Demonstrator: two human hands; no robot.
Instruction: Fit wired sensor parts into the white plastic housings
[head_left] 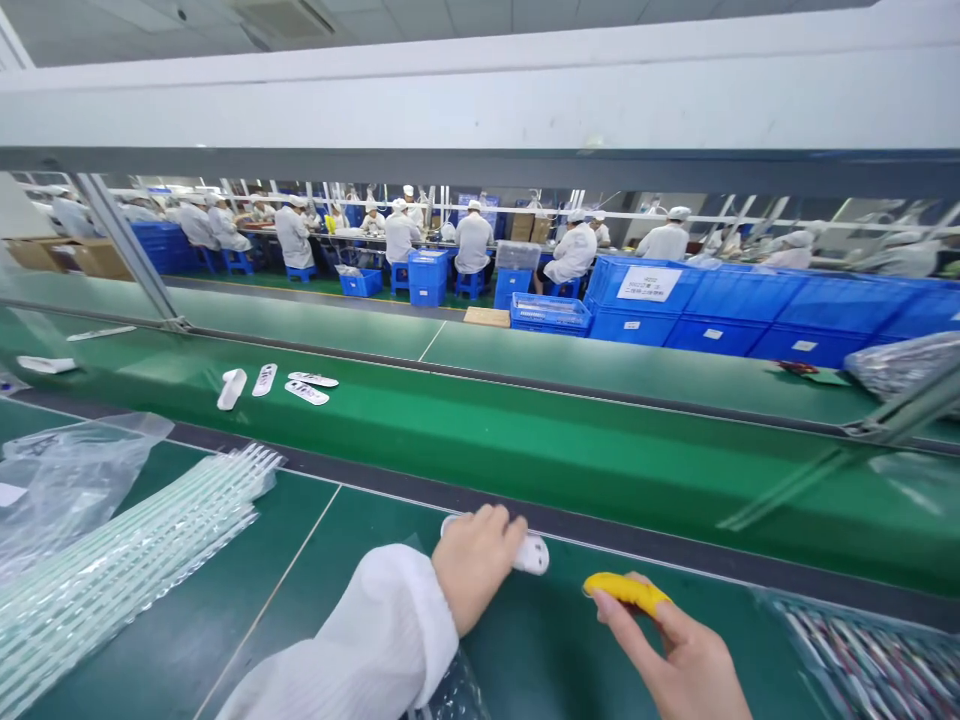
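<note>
White plastic part (531, 553) sits under the closed left hand (472, 575). Right hand (679, 655) pinches a yellow piece (626, 592); four parts (274, 385) already lie on the belt (525, 440).

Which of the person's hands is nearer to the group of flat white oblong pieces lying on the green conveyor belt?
Left. The left hand lies below and to the right of the flat white oblong pieces; the right hand is farther right and lower.

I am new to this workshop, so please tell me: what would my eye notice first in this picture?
Nearest, the left hand covers a small white part on the green table, while the right hand pinches a yellow piece. Beyond them, white parts lie on the green conveyor belt, with blue crates behind.
</note>
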